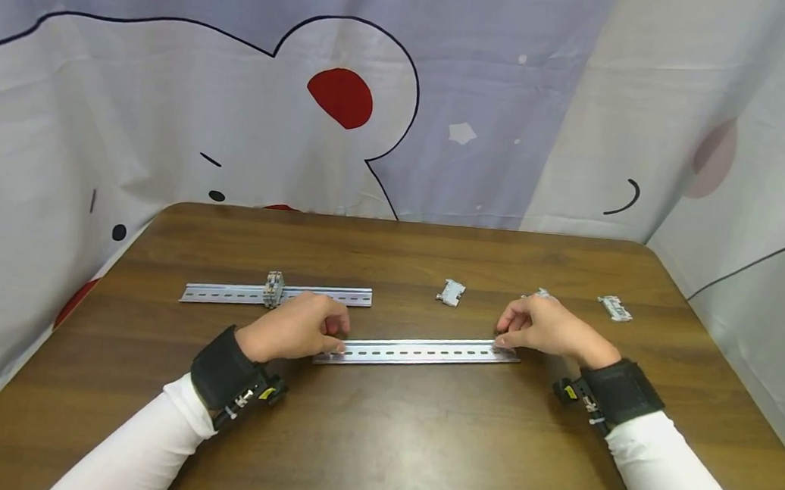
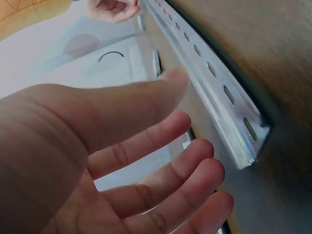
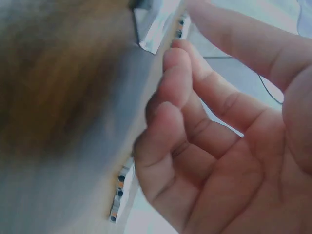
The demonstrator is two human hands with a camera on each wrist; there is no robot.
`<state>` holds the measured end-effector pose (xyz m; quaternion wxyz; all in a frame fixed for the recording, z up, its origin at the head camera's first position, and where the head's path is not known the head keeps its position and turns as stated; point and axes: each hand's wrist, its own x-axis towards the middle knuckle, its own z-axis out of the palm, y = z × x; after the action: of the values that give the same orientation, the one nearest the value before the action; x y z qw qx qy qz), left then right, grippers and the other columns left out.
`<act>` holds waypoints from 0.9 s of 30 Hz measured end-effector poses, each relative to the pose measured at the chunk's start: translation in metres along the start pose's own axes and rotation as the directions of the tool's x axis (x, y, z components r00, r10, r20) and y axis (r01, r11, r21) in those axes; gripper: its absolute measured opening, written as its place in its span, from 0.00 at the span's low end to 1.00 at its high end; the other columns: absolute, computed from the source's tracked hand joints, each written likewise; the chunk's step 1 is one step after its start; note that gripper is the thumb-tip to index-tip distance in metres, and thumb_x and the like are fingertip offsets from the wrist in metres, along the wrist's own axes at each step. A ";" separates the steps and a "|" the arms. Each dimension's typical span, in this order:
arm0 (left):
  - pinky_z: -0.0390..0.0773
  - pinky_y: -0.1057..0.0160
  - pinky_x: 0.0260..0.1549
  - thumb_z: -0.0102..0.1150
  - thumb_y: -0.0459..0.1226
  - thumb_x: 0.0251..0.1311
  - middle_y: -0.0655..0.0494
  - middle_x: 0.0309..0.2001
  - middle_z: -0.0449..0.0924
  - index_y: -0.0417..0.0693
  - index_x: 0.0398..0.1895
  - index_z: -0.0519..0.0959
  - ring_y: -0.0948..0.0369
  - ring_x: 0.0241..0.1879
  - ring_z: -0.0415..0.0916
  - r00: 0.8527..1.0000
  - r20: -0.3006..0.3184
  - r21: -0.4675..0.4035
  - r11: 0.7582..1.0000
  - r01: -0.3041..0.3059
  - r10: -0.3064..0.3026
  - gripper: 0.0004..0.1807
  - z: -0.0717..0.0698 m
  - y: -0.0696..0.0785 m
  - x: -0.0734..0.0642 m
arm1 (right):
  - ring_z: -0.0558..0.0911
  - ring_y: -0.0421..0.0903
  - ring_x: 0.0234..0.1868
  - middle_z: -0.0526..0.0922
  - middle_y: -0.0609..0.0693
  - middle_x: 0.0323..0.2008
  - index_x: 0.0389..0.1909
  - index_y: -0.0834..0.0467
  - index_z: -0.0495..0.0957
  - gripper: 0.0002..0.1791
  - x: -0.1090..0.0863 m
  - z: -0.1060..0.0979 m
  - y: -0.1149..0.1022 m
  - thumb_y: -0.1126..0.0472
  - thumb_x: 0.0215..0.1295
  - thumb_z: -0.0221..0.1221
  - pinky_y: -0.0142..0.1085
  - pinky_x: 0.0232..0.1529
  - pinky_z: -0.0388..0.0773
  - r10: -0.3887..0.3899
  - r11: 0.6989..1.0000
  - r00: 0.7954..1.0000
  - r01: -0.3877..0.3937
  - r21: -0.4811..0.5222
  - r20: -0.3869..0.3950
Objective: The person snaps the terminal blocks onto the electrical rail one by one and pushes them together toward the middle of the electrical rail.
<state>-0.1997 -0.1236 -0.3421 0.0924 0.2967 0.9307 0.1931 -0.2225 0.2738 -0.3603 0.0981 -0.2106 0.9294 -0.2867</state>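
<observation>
A slotted metal DIN rail (image 1: 419,351) lies across the middle of the table, slightly slanted. My left hand (image 1: 298,326) is at its left end, thumb tip over the rail's edge. In the left wrist view, the fingers (image 2: 195,170) are spread apart and not wrapped round the rail (image 2: 219,87). Over the right end is my right hand (image 1: 547,328), its thumb close to the rail. The right wrist view shows loosely bent fingers (image 3: 165,126) beside the rail's end (image 3: 155,34), holding nothing visible. Whether either hand touches the rail I cannot tell.
Farther back on the left, a second DIN rail (image 1: 218,293) carries a cluster of grey terminal blocks (image 1: 273,290). Loose terminal blocks lie at the back: one (image 1: 452,292) near the middle, another (image 1: 614,307) at right, and one (image 1: 541,292) partly hidden behind the right hand.
</observation>
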 end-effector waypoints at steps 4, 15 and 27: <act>0.76 0.59 0.36 0.75 0.39 0.49 0.54 0.36 0.82 0.48 0.40 0.84 0.57 0.36 0.77 1.000 0.007 0.011 1.000 -0.017 0.017 0.15 -0.001 0.003 -0.003 | 0.77 0.42 0.27 0.83 0.47 0.26 0.32 0.52 0.84 0.08 -0.002 -0.010 0.000 0.52 0.61 0.67 0.35 0.30 0.72 0.060 0.997 0.983 -0.066 -0.027 -0.173; 0.72 0.58 0.37 0.79 0.41 0.43 0.55 0.33 0.78 0.50 0.41 0.83 0.61 0.35 0.70 0.999 0.044 0.083 0.996 -0.019 0.016 0.20 0.005 0.008 -0.003 | 0.83 0.55 0.38 0.85 0.63 0.41 0.48 0.67 0.80 0.17 -0.006 -0.021 0.026 0.60 0.63 0.63 0.48 0.41 0.73 0.108 0.979 0.893 -0.172 -0.109 -0.437; 0.73 0.58 0.37 0.78 0.40 0.44 0.57 0.31 0.78 0.50 0.39 0.84 0.61 0.33 0.71 0.999 -0.009 0.103 0.994 -0.039 0.040 0.18 0.012 0.005 0.000 | 0.81 0.59 0.47 0.83 0.63 0.49 0.47 0.61 0.84 0.16 -0.003 -0.016 0.030 0.57 0.61 0.65 0.54 0.47 0.75 0.047 0.963 0.974 -0.102 -0.250 -0.221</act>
<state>-0.1935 -0.1163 -0.3507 0.0681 0.3182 0.9339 0.1482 -0.2346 0.3052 -0.3642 -0.0194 -0.1544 0.9714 -0.1796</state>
